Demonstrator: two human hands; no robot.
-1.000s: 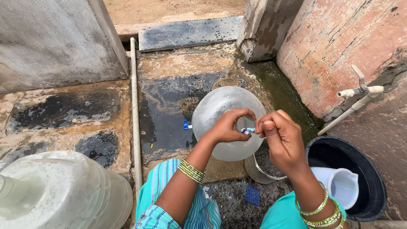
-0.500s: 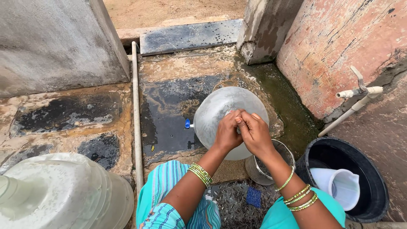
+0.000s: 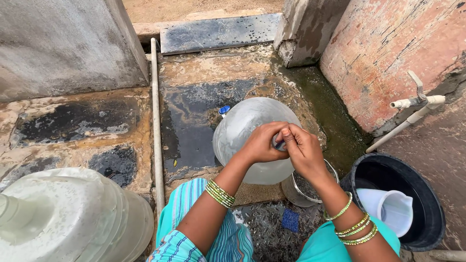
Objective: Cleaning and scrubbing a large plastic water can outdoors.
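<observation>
My left hand (image 3: 262,143) and right hand (image 3: 302,150) pinch a small blue cap (image 3: 279,143) together over the jug (image 3: 252,138) lying on the wet slab, so I judge I'm cleaning it; next needs a firm pinch.

Two water jugs: one (image 3: 252,136) under hands, one (image 3: 73,218) left of it. One black bucket (image 3: 427,213) right, one mug (image 3: 391,206) inside. One steel pot (image 3: 303,189). One tap (image 3: 417,99).

Jug (image 3: 393,208) in bucket (image 3: 427,228) (right of water can (image 3: 247,131))
</observation>
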